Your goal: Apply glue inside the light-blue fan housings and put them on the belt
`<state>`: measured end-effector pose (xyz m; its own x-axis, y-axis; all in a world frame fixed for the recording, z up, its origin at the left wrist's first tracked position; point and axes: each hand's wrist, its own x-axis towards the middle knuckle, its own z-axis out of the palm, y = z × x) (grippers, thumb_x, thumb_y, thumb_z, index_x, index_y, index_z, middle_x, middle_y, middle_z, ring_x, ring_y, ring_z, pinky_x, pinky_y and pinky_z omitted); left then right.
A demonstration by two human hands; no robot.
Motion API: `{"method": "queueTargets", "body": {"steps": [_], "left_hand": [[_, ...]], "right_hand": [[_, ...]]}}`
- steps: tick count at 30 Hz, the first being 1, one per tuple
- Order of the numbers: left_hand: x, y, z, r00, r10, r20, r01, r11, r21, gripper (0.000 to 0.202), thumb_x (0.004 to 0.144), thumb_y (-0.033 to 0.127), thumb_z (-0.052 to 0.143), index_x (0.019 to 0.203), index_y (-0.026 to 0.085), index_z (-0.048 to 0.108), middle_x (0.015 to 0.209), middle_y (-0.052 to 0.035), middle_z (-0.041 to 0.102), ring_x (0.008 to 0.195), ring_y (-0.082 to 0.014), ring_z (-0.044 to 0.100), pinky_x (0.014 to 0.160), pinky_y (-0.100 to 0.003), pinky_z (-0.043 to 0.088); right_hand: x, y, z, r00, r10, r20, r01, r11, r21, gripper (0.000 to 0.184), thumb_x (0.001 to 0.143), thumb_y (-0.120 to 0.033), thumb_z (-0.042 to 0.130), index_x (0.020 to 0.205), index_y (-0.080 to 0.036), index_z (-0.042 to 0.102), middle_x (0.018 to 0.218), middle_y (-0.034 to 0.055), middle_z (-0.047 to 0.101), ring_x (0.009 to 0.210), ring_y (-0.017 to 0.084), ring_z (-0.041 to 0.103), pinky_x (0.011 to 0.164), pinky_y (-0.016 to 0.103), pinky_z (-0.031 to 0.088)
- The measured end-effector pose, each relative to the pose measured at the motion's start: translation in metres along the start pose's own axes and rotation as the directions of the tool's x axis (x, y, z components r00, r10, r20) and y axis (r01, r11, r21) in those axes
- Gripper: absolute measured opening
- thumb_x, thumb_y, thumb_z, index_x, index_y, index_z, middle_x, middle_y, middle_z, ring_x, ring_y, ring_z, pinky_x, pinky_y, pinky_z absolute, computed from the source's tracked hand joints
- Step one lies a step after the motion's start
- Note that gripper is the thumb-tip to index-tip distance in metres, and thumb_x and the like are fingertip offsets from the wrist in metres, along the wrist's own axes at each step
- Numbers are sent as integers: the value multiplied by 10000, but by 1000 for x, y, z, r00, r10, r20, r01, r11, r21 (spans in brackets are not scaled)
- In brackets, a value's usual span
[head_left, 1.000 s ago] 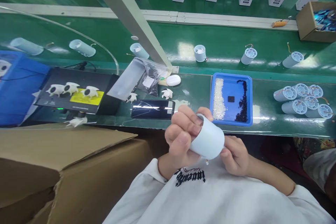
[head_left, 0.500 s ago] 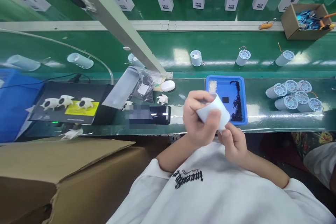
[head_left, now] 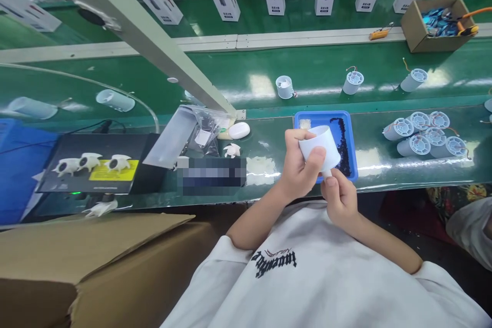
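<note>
My left hand [head_left: 298, 164] is wrapped round a pale blue, cup-like fan housing [head_left: 321, 147], thumb on its near side. The housing is tilted, its wide open end facing up and away from me. Just under its lower end, my right hand [head_left: 341, 195] is closed in a pinch at a small pale piece [head_left: 326, 174]; the fingers hide most of that piece. Behind the housing lies a blue tray [head_left: 354, 164], partly covered by my left hand and the housing. It holds small black parts [head_left: 341, 138] and a little heap of clear pieces [head_left: 305, 124].
Several finished-looking housings with wires [head_left: 418, 144] stand grouped at the right. More housings [head_left: 285, 88] stand along the green belt. White fan blades [head_left: 117, 162] lie on a black box at the left. A slanting metal post [head_left: 165, 54] crosses the bench; an open carton [head_left: 126, 271] is below left.
The view has shifted slightly. My left hand has turned the housing more upright and moved it a little right, while my right hand keeps its pinch below it.
</note>
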<state>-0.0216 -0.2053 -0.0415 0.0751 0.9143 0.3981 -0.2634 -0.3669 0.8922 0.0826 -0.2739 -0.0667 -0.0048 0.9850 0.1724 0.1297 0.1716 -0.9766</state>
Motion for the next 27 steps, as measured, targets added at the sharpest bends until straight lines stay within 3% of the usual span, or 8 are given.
{"method": "queueTargets", "body": {"steps": [4, 8, 12, 15, 17, 20, 23, 27], "left_hand": [[41, -3, -33, 996, -89, -32, 93, 978, 186, 413, 675, 470, 786, 857, 238, 496, 774, 26, 553, 585, -91, 547, 532, -234, 458], [111, -22, -82, 988, -113, -106, 149, 875, 460, 318, 664, 294, 785, 823, 226, 518, 821, -17, 569, 888, -219, 608, 821, -380, 502], [160, -51, -113, 958, -274, -86, 221, 507, 833, 480, 681, 218, 728, 1093, 207, 481, 1058, -100, 588, 1083, -314, 566, 983, -511, 422], [175, -69, -117, 909, -413, -53, 163, 237, 958, 595, 672, 192, 699, 1217, 161, 464, 1255, -175, 522, 1200, -371, 496, 1029, -533, 380], [179, -79, -114, 892, -452, -33, 110, 145, 983, 581, 673, 184, 679, 1224, 145, 502, 1360, -198, 445, 1287, -402, 404, 1058, -543, 349], [182, -90, -105, 894, -445, 50, 27, 166, 986, 623, 681, 141, 635, 1288, 161, 495, 1400, -186, 417, 1334, -381, 343, 1111, -549, 289], [178, -98, -95, 883, -419, 209, -68, 328, 942, 626, 659, 90, 611, 1269, 177, 498, 1385, -163, 441, 1304, -319, 394, 1126, -486, 305], [173, -105, -85, 884, -387, 261, -6, 550, 835, 219, 664, 159, 674, 855, 200, 574, 1311, -94, 495, 1235, -270, 424, 1124, -451, 313]], "right_hand": [[16, 0, -15, 993, 27, 115, -10, 990, -143, 408, 967, -483, 418, 903, -165, 665, 512, -57, 406, 441, 84, 346, 437, 231, 306], [26, 9, -38, 988, 135, 79, -113, 965, -236, 357, 937, -439, 476, 962, -162, 700, 576, -32, 498, 513, 100, 435, 487, 235, 370], [30, 25, -52, 985, 161, -63, -172, 956, -237, 314, 910, -351, 490, 1113, -175, 652, 556, -59, 473, 497, 107, 441, 493, 244, 379], [37, 31, -53, 980, 124, -153, -158, 960, -232, 218, 844, -342, 587, 998, -194, 631, 570, -62, 506, 503, 107, 476, 509, 249, 406], [43, 33, -52, 978, 82, -192, -121, 972, -203, 204, 801, -381, 656, 892, -208, 598, 633, -42, 558, 535, 111, 517, 520, 254, 433], [50, 39, -47, 979, 40, -198, -66, 990, -125, 303, 820, -502, 640, 868, -220, 538, 714, -16, 608, 578, 123, 582, 555, 270, 493], [55, 48, -44, 985, 26, -170, -43, 994, -97, 403, 869, -626, 524, 894, -225, 491, 727, -11, 617, 569, 122, 600, 579, 285, 525], [56, 56, -43, 992, 29, -125, -48, 987, -155, 444, 873, -665, 497, 910, -223, 474, 747, -3, 628, 595, 129, 620, 595, 292, 533]]}}
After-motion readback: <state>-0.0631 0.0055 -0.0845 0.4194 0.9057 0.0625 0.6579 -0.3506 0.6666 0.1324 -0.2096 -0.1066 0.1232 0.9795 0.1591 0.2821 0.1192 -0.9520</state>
